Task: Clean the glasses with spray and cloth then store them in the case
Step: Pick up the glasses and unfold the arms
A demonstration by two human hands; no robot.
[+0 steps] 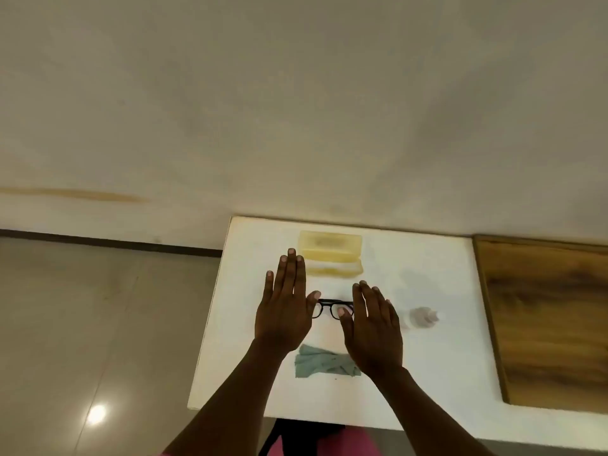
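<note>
Hovering flat and empty, left hand [283, 311] and right hand [373, 327], over glasses [330, 309]; cleaning not begun, case [330, 253] waiting open at twelve o'clock.

One pair of glasses [332, 309], one open yellow case [330, 255], one grey-green cloth [320, 363], one spray bottle [421, 317], two hands [284, 315]

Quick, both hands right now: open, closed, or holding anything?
Left hand: open, fingers straight, holding nothing.
Right hand: open, fingers straight, above the glasses, holding nothing.
</note>
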